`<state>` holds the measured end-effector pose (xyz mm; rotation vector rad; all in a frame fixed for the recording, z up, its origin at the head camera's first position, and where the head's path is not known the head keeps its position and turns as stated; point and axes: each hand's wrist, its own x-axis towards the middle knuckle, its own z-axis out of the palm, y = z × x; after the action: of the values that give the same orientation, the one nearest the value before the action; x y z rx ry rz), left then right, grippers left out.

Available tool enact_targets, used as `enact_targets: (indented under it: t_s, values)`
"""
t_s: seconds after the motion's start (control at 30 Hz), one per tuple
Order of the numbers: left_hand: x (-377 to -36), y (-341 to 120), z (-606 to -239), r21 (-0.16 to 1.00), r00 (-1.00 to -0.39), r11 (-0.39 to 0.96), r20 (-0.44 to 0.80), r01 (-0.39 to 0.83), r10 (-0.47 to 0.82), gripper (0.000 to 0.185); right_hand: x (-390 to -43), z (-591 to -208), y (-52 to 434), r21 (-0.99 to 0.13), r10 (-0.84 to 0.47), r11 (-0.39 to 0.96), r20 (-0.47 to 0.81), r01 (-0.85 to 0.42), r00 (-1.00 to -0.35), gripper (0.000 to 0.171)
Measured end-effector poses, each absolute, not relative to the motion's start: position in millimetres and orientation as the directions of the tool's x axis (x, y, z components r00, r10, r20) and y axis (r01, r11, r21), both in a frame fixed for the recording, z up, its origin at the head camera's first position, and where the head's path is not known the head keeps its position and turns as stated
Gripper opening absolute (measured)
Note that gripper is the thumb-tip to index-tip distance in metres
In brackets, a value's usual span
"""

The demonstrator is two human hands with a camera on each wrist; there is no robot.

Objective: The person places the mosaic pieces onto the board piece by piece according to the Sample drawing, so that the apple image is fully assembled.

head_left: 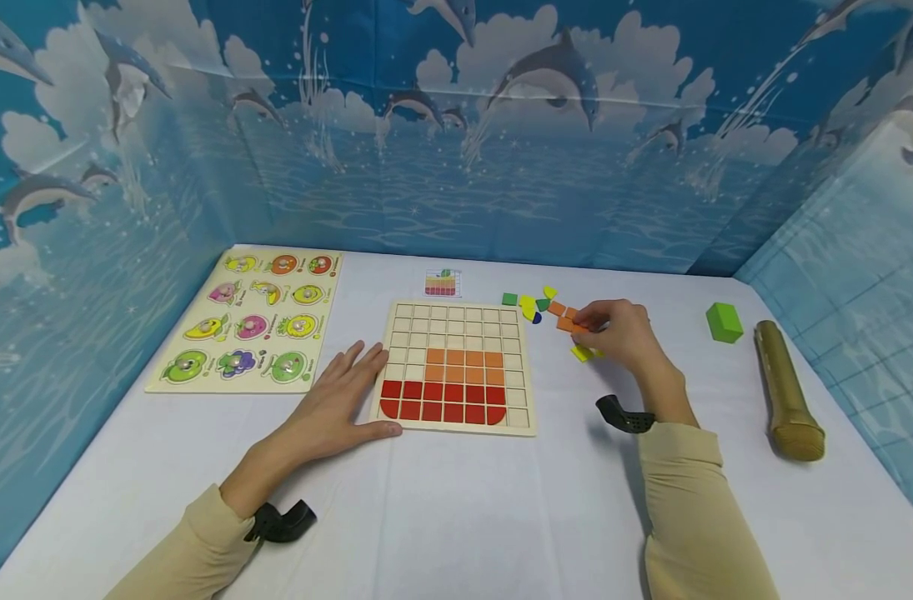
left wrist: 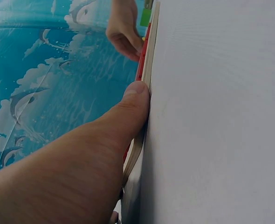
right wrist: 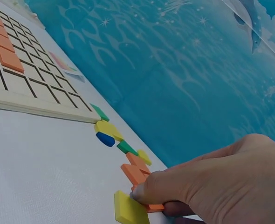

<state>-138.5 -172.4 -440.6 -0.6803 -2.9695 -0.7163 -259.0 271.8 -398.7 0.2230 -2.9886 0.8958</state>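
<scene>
1 orange tile [right wrist: 136, 173] flat, right hand [head_left: 623, 333] pinching.

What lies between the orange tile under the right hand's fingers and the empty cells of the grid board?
Nothing visible. The right hand pinches an orange tile; bare tablecloth separates it from the grid board.

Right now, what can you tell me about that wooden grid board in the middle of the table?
The grid board is a pale, square wooden tray lying flat on the white table, divided into small square cells. Its two bottom rows hold red tiles with rounded lower corners; above them sit two shorter rows of orange tiles. The upper cells are empty. The left hand rests flat on the table at its left edge, thumb against the lower left corner.
</scene>
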Motion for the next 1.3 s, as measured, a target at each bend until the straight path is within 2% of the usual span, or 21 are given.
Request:
enact_targets:
  t_s: [0.4,0.77,1.3]
  values:
    - [-138,-173,-441,0.434,-0.897,0.788,0.144,0.437,0.418,0.11,-256,-391,254,-0.572,-0.159,0.79,0.16,-0.223,-0.974,0.027]
    - [-138,-172,-441,0.429,-0.897,0.791,0.145,0.436,0.416,0.11,-250,-394,191,-0.58,-0.355,0.705,0.209,-0.408,-0.911,0.022]
    - [-138,-172,-440,0.431,-0.908,0.804,0.112,0.41,0.403,0.112,-235,-406,117,-0.605,-0.519,0.599,0.206,-0.525,-0.83,0.022]
